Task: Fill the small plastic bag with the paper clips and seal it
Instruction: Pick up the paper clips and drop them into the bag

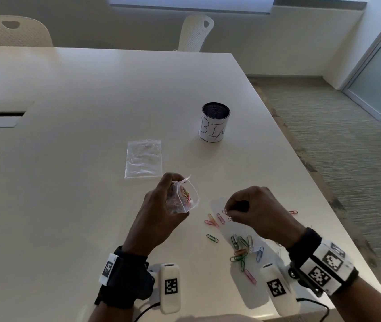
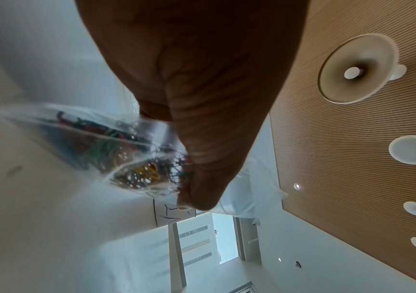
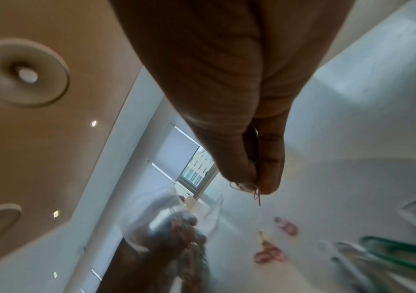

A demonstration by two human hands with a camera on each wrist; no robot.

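My left hand [image 1: 161,205] grips a small clear plastic bag [image 1: 186,196] just above the table, its mouth open toward the right. Coloured paper clips fill its bottom [image 2: 141,174]. To the right, my right hand [image 1: 250,205] pinches a few paper clips [image 1: 226,213] between thumb and fingertips [image 3: 254,182], a short way above the table. Loose paper clips lie below it: pink and yellow ones [image 1: 212,220], one green clip [image 1: 212,238], and a mixed heap [image 1: 243,248] nearer me. One more clip [image 1: 292,212] lies to the right of my hand.
A second, larger clear bag [image 1: 143,158] lies flat beyond my left hand. A black mesh cup with a white label [image 1: 214,125] stands farther back. The table's right edge [image 1: 312,182] runs close past the clips. Two white chairs [image 1: 194,31] stand at the far side.
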